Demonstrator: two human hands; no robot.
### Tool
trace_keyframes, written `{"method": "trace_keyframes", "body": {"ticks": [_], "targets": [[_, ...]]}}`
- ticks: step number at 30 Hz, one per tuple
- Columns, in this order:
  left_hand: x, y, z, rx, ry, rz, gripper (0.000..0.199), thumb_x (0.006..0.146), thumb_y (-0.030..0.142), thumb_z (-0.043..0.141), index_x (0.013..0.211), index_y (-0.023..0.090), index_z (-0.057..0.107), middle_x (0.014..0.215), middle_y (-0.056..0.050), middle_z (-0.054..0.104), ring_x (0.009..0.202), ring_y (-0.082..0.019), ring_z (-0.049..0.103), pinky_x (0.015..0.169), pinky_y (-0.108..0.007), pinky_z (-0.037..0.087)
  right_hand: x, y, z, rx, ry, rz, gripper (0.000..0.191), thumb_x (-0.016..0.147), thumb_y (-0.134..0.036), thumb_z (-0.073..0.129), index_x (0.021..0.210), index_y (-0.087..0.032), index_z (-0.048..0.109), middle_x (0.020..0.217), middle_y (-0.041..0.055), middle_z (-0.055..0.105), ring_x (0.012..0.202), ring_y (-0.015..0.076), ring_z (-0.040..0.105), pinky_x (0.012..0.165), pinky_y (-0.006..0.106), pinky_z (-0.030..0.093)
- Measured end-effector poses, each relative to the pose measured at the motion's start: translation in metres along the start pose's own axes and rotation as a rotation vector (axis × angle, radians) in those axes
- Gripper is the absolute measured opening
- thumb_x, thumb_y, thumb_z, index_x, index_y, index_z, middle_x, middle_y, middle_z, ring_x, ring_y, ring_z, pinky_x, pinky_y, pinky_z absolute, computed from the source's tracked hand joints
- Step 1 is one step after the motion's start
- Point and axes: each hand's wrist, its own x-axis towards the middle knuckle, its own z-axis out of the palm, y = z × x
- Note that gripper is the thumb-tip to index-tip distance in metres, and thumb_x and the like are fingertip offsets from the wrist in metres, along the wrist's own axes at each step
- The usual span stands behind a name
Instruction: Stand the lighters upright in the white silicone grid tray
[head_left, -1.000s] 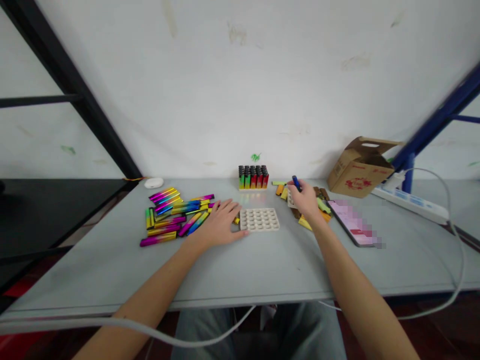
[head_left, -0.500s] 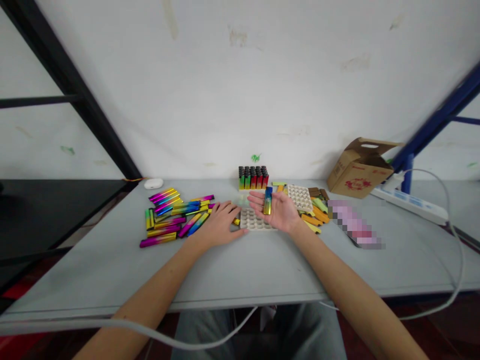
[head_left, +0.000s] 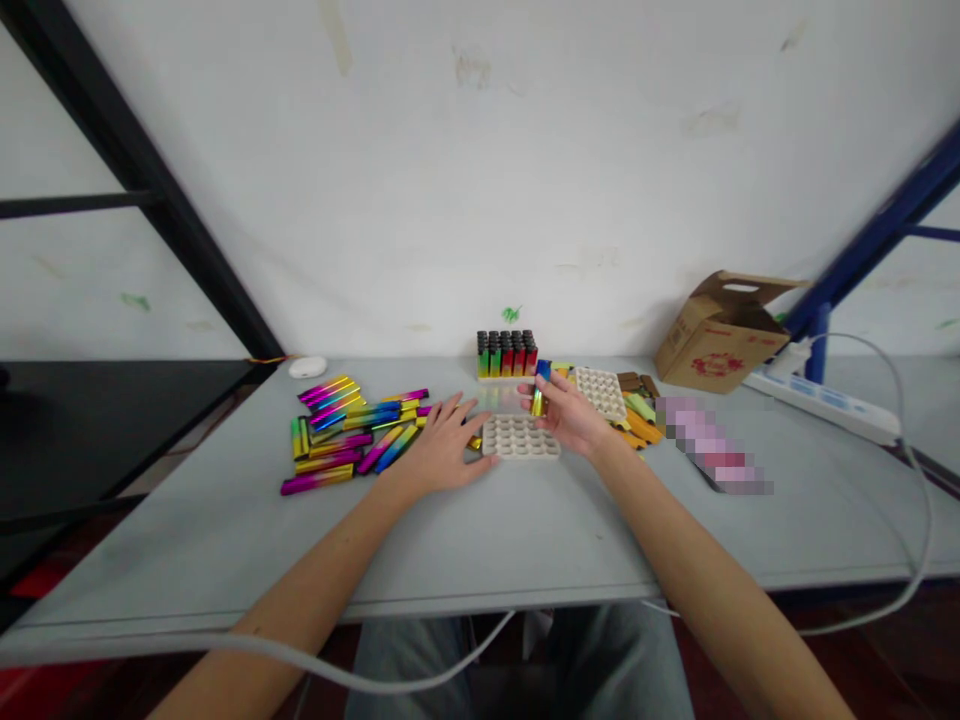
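My right hand (head_left: 574, 412) has its fingers round a blue-and-gold lighter-shaped piece (head_left: 541, 388), held upright over the right part of a white tray with round holes (head_left: 519, 438). Spread and palm down, my left hand (head_left: 448, 447) rests at the tray's left side, beside a small yellow piece (head_left: 475, 442). Left of it lie several shiny pink, gold and blue pieces (head_left: 322, 481) in a loose pile. Behind the tray, green and red lighters with black tops (head_left: 507, 355) stand upright in rows.
A second holed tray (head_left: 600, 394) lies on orange and yellow pieces (head_left: 639, 427) at right. Farther right are a blurred pink item (head_left: 712, 445), an open cardboard box (head_left: 720, 340) and a power strip (head_left: 825, 403). A white case (head_left: 307, 367) sits back left.
My right hand has turned from palm up to a grip with curled fingers, and the blue-and-gold piece has risen slightly. More of the front tray shows. My left hand has barely moved.
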Motion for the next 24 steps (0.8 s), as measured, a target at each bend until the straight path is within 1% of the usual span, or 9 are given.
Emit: {"method": "trace_keyframes", "body": {"ticks": [1,3,6,8,11,16,19,24], "targets": [[0.0,0.0,0.0,0.0,-0.001,0.003,0.067,0.085,0.061,0.05,0.137,0.02,0.048,0.146,-0.017,0.042,0.14,-0.04,0.025,0.112,-0.06,0.023,0.0,0.0,0.0,-0.004,-0.018,-0.015,0.029,0.074,-0.032,0.073,0.095,-0.024,0.055,0.078,-0.0043,0.061,0.059,0.008,0.052,0.044,0.014,0.036],[0.0,0.0,0.001,0.003,-0.001,0.004,0.067,0.085,0.061,0.049,0.138,0.02,0.047,0.145,-0.016,0.043,0.14,-0.04,0.026,0.112,-0.059,0.023,0.0,0.0,0.0,0.02,-0.064,-0.017,0.029,0.075,-0.041,0.071,0.089,-0.021,0.056,0.066,-0.0052,0.053,0.053,0.0069,0.045,0.043,0.014,0.031],[0.0,-0.001,0.002,0.005,-0.006,-0.001,0.068,0.085,0.061,0.048,0.139,0.02,0.046,0.145,-0.015,0.043,0.14,-0.039,0.026,0.112,-0.059,0.023,0.0,-0.001,0.001,0.052,-0.113,0.072,0.045,0.08,-0.062,0.052,0.074,-0.018,0.054,0.056,-0.0056,0.039,0.048,0.0078,0.034,0.041,0.016,0.028],[0.0,-0.001,0.002,0.005,-0.009,-0.001,0.068,0.085,0.062,0.048,0.139,0.019,0.046,0.144,-0.016,0.044,0.14,-0.039,0.027,0.112,-0.059,0.023,-0.001,-0.003,0.002,0.047,-0.117,0.134,0.05,0.082,-0.066,0.044,0.065,-0.019,0.046,0.053,-0.0064,0.031,0.045,0.0079,0.028,0.038,0.017,0.022],[0.0,0.0,0.001,0.009,-0.008,0.0,0.068,0.085,0.062,0.048,0.138,0.019,0.046,0.143,-0.016,0.045,0.139,-0.039,0.028,0.112,-0.058,0.024,-0.002,-0.004,0.002,0.058,-0.12,0.178,0.049,0.083,-0.064,0.039,0.061,-0.02,0.037,0.052,-0.0073,0.024,0.043,0.0076,0.019,0.036,0.016,0.014],[0.0,0.0,0.001,0.021,-0.003,0.009,0.068,0.086,0.062,0.046,0.139,0.018,0.046,0.142,-0.016,0.046,0.138,-0.039,0.03,0.112,-0.057,0.026,-0.001,0.0,0.002,0.043,-0.122,0.223,0.042,0.085,-0.052,0.032,0.057,-0.021,0.031,0.05,-0.0085,0.017,0.043,0.0075,0.008,0.036,0.016,0.008],[-0.001,-0.001,0.002,0.028,0.007,0.017,0.068,0.087,0.061,0.046,0.139,0.018,0.046,0.14,-0.016,0.047,0.138,-0.038,0.031,0.112,-0.056,0.027,0.001,0.003,0.003,0.004,-0.142,0.233,0.038,0.084,-0.048,0.032,0.057,-0.021,0.031,0.051,-0.0086,0.017,0.044,0.0076,0.007,0.036,0.017,0.008],[-0.003,0.002,0.002,0.04,0.017,0.015,0.066,0.088,0.061,0.045,0.139,0.019,0.046,0.14,-0.014,0.048,0.137,-0.037,0.032,0.112,-0.055,0.028,0.001,0.007,0.007,-0.025,-0.183,0.238,0.033,0.083,-0.045,0.036,0.06,-0.021,0.033,0.052,-0.0084,0.019,0.044,0.0074,0.009,0.037,0.017,0.01]]}}
